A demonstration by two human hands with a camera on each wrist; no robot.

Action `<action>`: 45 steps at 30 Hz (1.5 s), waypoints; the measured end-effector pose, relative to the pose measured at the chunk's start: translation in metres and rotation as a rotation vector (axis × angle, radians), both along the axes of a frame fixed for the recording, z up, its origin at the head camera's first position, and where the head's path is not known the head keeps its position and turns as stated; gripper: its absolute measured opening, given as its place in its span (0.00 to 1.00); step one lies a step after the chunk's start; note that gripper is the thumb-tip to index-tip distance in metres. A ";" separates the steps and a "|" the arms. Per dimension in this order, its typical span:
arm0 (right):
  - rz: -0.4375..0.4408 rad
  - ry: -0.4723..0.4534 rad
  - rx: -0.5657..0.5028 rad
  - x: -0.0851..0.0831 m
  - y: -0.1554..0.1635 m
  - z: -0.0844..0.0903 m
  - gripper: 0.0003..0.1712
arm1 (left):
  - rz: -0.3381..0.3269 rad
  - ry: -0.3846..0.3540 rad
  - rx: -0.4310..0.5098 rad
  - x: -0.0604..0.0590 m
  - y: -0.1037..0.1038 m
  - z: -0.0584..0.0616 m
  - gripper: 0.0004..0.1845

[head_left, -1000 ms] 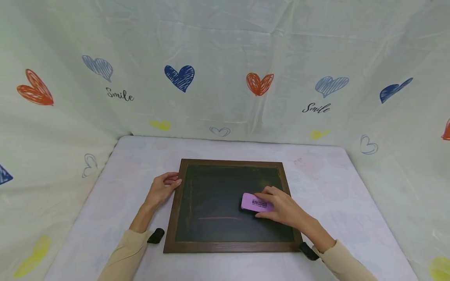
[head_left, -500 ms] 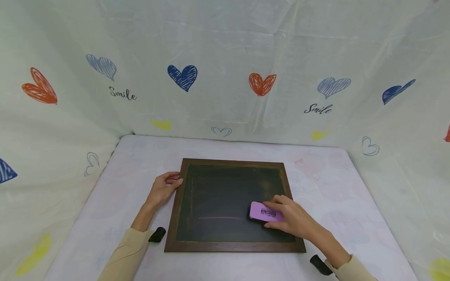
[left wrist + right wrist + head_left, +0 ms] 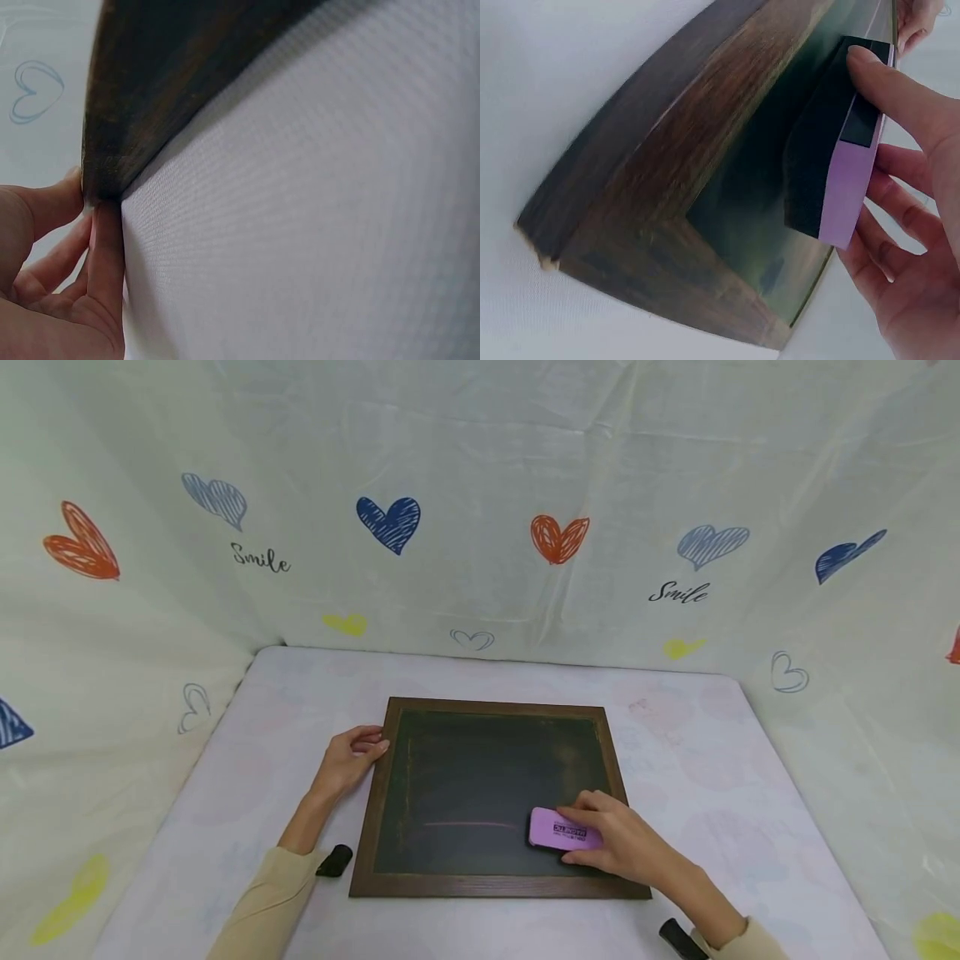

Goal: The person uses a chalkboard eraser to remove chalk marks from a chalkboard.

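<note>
A wood-framed chalkboard (image 3: pixel 465 768) lies flat on the table, with a thin pinkish chalk line (image 3: pixel 470 824) across its lower middle. My left hand (image 3: pixel 348 764) holds the frame's left edge near the upper corner; in the left wrist view its thumb is at the top of the frame (image 3: pixel 112 120) and the fingers are against its side. On the board's lower right, my right hand (image 3: pixel 622 835) grips a purple chalkboard eraser (image 3: pixel 562 828) between thumb and fingers. The right wrist view shows the eraser's dark felt (image 3: pixel 810 157) facing the board.
The table (image 3: pixel 720 777) has a pale cover with faint prints. A white curtain (image 3: pixel 480 460) printed with hearts and "Smile" hangs behind it and at both sides. Black wrist devices (image 3: pixel 334 861) sit by both sleeves.
The right hand has moved the eraser towards the board's near edge, first rightward, then slightly back left. The left hand stays at the frame, and the chalk line looks the same.
</note>
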State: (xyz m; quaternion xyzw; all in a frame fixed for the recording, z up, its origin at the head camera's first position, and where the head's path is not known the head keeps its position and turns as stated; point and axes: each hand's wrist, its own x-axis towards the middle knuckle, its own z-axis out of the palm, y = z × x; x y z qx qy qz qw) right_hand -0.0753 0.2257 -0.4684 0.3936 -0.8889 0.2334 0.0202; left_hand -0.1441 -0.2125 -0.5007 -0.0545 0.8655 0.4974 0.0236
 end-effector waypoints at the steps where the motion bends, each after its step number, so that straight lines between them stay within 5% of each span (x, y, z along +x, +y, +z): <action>1: 0.003 0.006 0.003 0.000 -0.001 0.000 0.31 | -0.001 -0.001 -0.001 0.000 0.000 0.000 0.23; 45: -0.003 0.025 0.067 -0.008 -0.036 -0.002 0.34 | 0.011 -0.006 0.002 0.001 0.002 0.001 0.23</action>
